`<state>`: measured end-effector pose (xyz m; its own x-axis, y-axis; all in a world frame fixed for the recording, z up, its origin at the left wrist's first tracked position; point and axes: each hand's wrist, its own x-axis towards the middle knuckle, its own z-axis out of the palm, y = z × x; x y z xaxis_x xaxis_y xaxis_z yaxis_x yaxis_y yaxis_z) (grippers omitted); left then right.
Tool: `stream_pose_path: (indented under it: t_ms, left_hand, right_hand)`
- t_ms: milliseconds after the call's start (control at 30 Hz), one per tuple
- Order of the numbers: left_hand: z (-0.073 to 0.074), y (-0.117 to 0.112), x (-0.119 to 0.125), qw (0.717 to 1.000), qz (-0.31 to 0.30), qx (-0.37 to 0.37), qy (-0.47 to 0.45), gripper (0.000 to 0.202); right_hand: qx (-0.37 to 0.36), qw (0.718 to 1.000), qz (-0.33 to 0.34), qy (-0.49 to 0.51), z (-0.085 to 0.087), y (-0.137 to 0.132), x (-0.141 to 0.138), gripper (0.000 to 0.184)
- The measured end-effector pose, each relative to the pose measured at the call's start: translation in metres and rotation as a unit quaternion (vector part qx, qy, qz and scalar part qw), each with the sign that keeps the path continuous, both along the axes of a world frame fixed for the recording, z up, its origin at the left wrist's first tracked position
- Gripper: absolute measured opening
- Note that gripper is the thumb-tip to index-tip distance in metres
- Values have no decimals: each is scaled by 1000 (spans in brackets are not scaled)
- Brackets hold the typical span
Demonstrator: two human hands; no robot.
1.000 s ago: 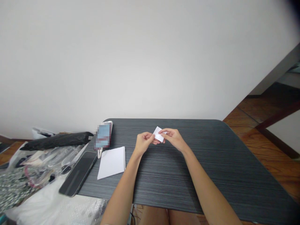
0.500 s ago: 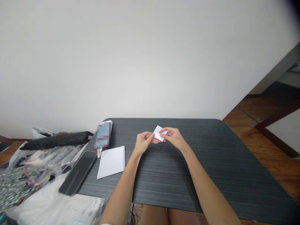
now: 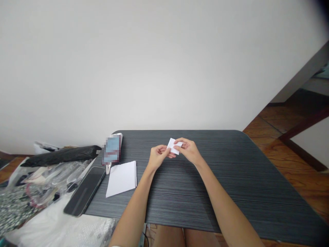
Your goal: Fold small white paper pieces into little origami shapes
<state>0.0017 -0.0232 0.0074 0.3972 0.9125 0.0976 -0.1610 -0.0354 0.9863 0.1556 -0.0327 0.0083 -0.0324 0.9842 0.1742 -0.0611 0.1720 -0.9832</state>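
A small folded piece of white paper [image 3: 171, 144] is held up between both hands, above the far middle of the dark table [image 3: 180, 192]. My left hand [image 3: 158, 156] pinches its left side, thumb on top and fingers underneath. My right hand [image 3: 189, 150] grips its right side, with the thumb lying across the face of the paper and the fingers curled over the far edge. Part of the paper is hidden by my right thumb and fingers. To the left of my left forearm lies a stack of white paper sheets [image 3: 121, 179].
A dark phone [image 3: 85, 190] rests across the table's left edge. Behind it is a device with a blurred-out face [image 3: 112, 149] and a white cable [image 3: 108, 168]. Plastic bags [image 3: 61, 175] and a long black wrapped item [image 3: 61, 156] lie at the left. A white wall [image 3: 164, 68] stands behind.
The folded paper has turned and shifted slightly to the left between my fingers. Both hands keep their hold, and the things on the table stay where they were.
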Motion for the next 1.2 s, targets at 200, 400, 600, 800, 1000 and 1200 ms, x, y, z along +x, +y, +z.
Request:
stream_pose_path:
  t_ms: [200,400,600,800,1000,1200]
  left_hand:
    - [0,1,-1,1000,-4,-1,3,31]
    - [-2,2,1,1000,-8,-15,-10,36]
    - [-1,1,3,1000,-11,-9,16,38]
    - [-1,1,4,1000,-8,-7,18,38]
    - [-1,1,4,1000,-2,0,18,34]
    - [-2,2,3,1000,-1,14,24,34]
  right_hand:
    - [4,1000,5,6,-1,0,3,31]
    - [10,1000,-19,-11,-3,2,2,30]
    - [22,999,-17,-18,-1,0,0,27]
    - [12,1000,-21,-20,-1,1,1,28]
    - [-6,1000,-30,-8,0,1,0,28]
    - [-15,1000,-6,-15,-1,1,1,29]
